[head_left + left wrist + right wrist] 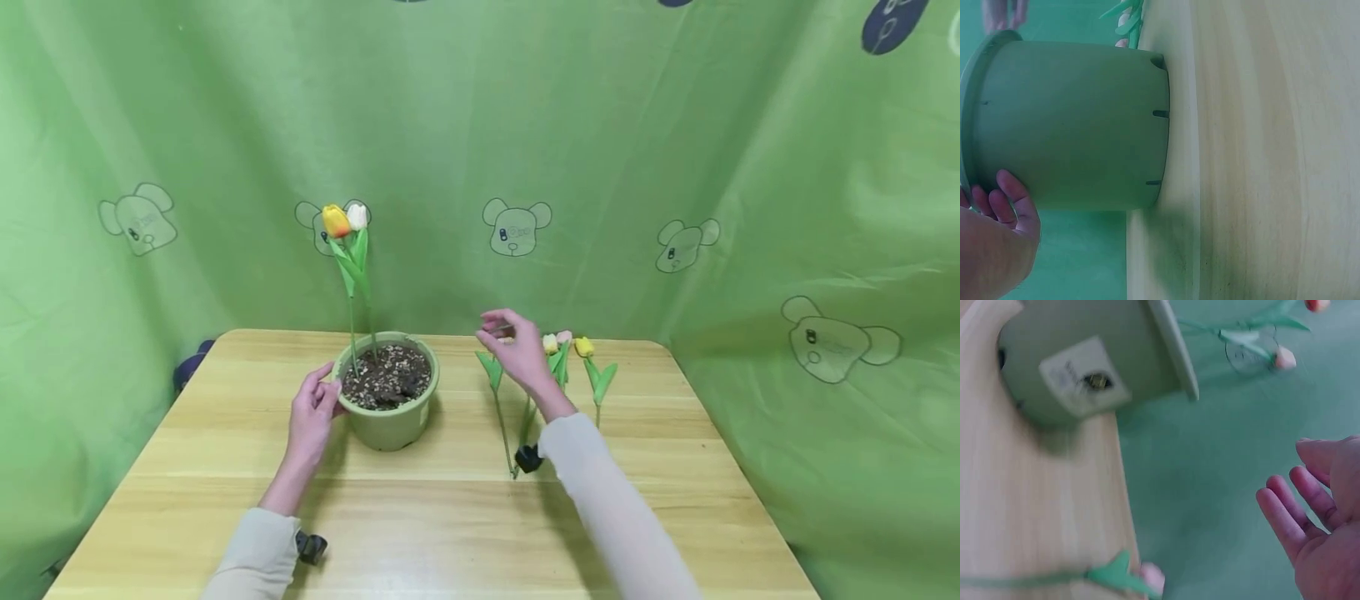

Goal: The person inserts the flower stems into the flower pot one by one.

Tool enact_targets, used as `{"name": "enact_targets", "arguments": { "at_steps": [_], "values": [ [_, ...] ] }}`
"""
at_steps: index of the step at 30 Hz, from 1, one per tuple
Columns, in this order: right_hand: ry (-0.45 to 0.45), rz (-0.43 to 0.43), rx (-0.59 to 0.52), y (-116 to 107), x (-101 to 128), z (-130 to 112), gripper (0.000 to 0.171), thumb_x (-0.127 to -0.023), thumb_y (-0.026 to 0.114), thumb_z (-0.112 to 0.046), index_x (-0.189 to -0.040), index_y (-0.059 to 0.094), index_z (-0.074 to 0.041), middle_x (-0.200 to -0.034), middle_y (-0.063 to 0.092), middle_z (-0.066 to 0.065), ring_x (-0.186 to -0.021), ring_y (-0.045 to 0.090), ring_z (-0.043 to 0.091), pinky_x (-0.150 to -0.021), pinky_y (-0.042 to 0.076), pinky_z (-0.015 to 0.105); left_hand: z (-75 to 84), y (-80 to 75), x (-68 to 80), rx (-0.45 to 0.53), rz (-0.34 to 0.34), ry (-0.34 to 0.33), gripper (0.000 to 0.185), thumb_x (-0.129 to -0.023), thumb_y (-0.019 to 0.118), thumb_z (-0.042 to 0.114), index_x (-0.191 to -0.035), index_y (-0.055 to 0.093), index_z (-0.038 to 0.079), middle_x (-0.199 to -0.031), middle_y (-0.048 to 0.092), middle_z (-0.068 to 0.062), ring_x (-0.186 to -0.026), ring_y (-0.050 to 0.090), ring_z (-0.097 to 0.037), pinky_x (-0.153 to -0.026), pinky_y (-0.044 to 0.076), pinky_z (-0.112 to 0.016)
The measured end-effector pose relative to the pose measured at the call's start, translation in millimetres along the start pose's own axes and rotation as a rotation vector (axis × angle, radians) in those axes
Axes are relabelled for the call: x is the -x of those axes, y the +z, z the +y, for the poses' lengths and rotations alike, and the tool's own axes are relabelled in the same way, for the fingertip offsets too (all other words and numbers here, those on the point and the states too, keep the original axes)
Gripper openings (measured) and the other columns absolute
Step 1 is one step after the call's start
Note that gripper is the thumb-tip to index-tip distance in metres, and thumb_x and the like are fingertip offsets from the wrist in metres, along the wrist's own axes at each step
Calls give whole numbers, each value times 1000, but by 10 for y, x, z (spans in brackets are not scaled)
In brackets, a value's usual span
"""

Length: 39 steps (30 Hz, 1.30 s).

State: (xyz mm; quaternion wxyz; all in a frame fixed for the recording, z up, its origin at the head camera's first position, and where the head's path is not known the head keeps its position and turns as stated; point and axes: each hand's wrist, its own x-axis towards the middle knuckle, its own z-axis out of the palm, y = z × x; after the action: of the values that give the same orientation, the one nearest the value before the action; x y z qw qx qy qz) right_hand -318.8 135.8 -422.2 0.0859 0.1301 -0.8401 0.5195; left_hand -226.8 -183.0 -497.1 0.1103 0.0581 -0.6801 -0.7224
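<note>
In the head view, the pot point(388, 432) of soil point(388, 379) stands near the table's point(420, 533) back edge, probably weighty and stiff, best taken by the rim; bare wood separates it from loose tulips point(602, 379), likely light, bendy, best pinched by the stem. Left wrist: the left hand point(997, 234) grips the pot's rim. Right wrist: the right hand point(1332, 528) is relaxed, empty.
</note>
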Motion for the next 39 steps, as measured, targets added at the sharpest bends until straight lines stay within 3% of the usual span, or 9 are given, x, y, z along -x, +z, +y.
{"name": "enact_targets", "arguments": {
  "at_steps": [7,12,15,19,27,33,39],
  "values": [
    [97,55,30,-515,254,484,38,-97,74,-17,-133,64,-8,-121,68,14,-108,66,31,-85,62,31,5,-6,9,3,1,-15,47,-109,49,11,-155,41,3,-95,62,1,-82,66,-6,-83,63,-20],
    [203,121,-9,-866,435,834,44,-99,71,-15,-139,59,-4,-128,63,20,-104,65,25,-89,64,30,24,-18,6,6,-4,-6,47,-109,50,12,-154,41,3,-94,63,2,-81,67,-6,-83,63,-21],
    [266,161,-14,-1041,539,1021,45,-100,68,-14,-142,56,-2,-130,60,22,-98,66,20,-88,65,30,31,-18,5,6,-10,-3,47,-109,50,13,-155,41,4,-94,63,2,-82,67,-7,-83,63,-21],
    [331,199,2,-1212,670,1216,43,-102,66,-12,-142,55,-1,-129,59,22,-95,69,23,-85,66,32,30,-14,3,11,-16,-6,48,-109,50,13,-155,40,4,-95,63,2,-82,67,-7,-84,63,-21],
    [438,191,59,-1336,857,1520,47,-102,64,-13,-144,51,4,-129,60,26,-99,73,37,-84,67,37,5,-14,14,6,-14,-7,47,-109,50,13,-155,41,4,-94,63,1,-81,67,-7,-83,63,-22],
    [523,177,89,-1303,938,1672,47,-101,66,-17,-144,54,1,-127,64,20,-94,73,27,-80,65,28,-7,-32,38,-18,-7,-16,48,-109,50,13,-156,40,3,-98,63,-1,-84,66,-9,-84,63,-22],
    [543,207,53,-1240,966,1725,47,-99,67,-13,-141,54,5,-127,66,27,-91,74,26,-77,66,28,-4,-21,23,-8,-9,-8,48,-109,51,14,-155,41,4,-96,63,1,-83,66,-9,-84,63,-22]
  ]
}}
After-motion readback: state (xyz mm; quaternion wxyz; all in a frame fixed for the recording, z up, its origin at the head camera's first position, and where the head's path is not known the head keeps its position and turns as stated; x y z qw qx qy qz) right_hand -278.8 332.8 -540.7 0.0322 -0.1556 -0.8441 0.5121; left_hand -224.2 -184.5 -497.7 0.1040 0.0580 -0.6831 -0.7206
